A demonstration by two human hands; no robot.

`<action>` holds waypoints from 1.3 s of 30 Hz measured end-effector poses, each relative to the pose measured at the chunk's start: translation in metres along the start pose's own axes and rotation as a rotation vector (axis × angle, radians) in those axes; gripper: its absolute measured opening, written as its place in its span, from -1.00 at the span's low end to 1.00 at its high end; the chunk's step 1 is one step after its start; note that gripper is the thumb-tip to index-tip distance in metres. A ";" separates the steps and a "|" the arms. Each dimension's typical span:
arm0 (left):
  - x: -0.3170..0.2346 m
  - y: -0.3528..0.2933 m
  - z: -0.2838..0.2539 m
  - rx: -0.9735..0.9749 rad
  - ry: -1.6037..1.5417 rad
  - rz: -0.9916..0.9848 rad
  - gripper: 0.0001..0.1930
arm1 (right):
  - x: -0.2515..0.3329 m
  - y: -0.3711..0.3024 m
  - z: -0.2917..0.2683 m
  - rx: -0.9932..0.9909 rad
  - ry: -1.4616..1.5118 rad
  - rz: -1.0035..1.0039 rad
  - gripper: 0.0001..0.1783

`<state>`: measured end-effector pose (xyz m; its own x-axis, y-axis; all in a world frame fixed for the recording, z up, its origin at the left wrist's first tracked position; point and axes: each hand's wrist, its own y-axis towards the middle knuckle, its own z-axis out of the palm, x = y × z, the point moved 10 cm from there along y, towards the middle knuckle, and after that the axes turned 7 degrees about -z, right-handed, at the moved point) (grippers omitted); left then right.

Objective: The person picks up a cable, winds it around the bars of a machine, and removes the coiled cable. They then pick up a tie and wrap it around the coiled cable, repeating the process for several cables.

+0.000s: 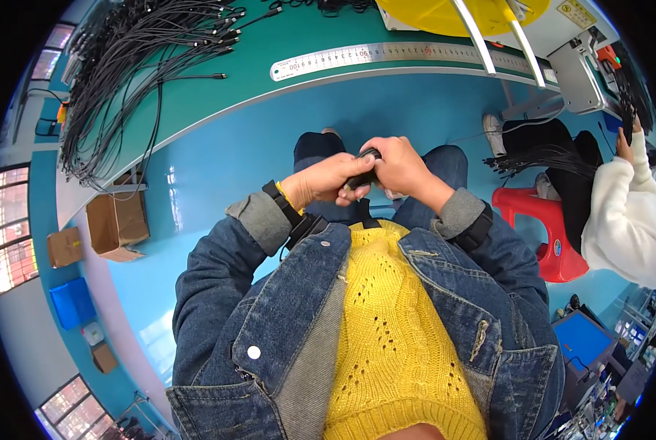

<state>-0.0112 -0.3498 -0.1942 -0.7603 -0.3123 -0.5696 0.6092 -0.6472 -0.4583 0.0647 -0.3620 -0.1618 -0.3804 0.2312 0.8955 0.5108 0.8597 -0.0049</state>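
Observation:
Both my hands meet in front of my lap, closed round a small black object [360, 178]. It looks like a short, thick coiled bundle, but my fingers cover most of it, so I cannot tell its kind. My left hand [323, 178] grips it from the left, thumb on top. From the right, my right hand [400, 167] wraps over its upper end. On the green table at the upper left lies a large heap of black cables [134, 70] with plugs on their ends.
A steel ruler [357, 55] lies along the front edge of the green table [284, 29]. A machine with a yellow disc [445, 15] stands at the upper right. To my right, a co-worker in a white top sits by a red stool [555, 249]. Cardboard boxes [115, 224] are at left.

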 end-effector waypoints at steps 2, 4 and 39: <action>-0.009 -0.001 -0.013 -0.225 0.030 0.055 -0.50 | 0.008 0.000 -0.011 -0.057 -0.291 -0.108 -0.80; -0.017 -0.009 -0.004 -0.252 0.002 0.139 -0.52 | 0.002 0.000 -0.015 -0.067 -0.306 -0.093 -0.79; -0.035 -0.074 -0.050 -0.928 0.247 0.640 -0.87 | 0.023 0.017 -0.004 -0.125 -0.048 -0.139 -0.77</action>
<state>-0.0184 -0.2566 -0.1745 -0.2504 -0.1880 -0.9497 0.8763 0.3731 -0.3049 0.0679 -0.3439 -0.1394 -0.4885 0.1379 0.8616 0.5413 0.8223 0.1753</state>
